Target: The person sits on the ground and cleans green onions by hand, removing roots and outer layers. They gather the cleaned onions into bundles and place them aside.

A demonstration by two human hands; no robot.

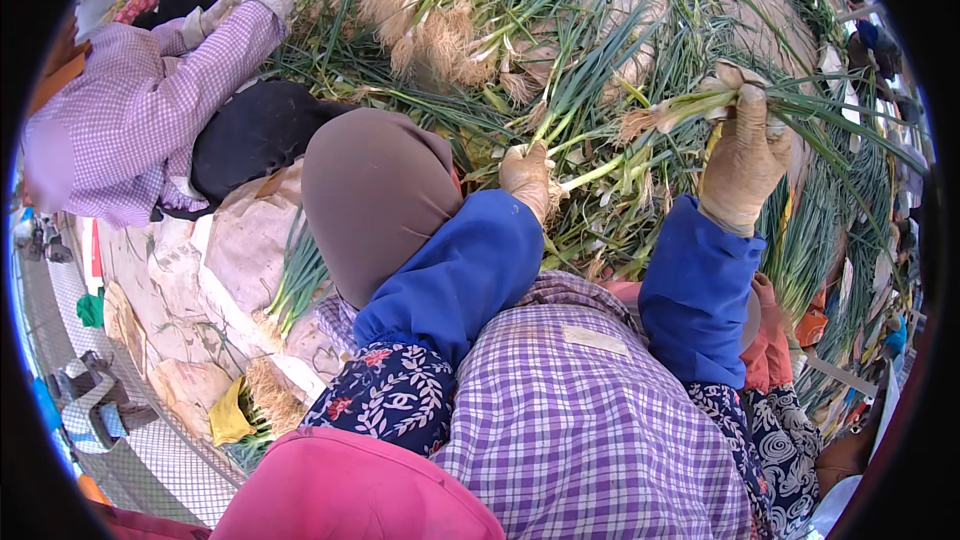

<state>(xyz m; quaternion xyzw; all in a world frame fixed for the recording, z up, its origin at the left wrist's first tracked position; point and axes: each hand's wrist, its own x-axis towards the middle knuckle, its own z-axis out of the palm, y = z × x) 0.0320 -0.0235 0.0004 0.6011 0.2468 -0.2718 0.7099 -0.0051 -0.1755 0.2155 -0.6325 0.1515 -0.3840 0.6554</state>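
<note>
My gloved right hand is raised and closed around a small bunch of spring onions. Their pale roots point left, and the green leaves trail off to the right. Lower and nearer my body, my gloved left hand grips spring onion stalks, whose leaves fan upward. Roots show just below its fingers, beside a white stem that runs right; whether that stem is held too, I cannot tell. Beneath both hands lies a heap of loose leaves and trimmings.
More rooted spring onions lie ahead on the ground. At left a co-worker in a checked shirt handles stalks. My brown-covered knee rises beside my left arm. Small bunches rest on sacking at left; a yellow piece lies below.
</note>
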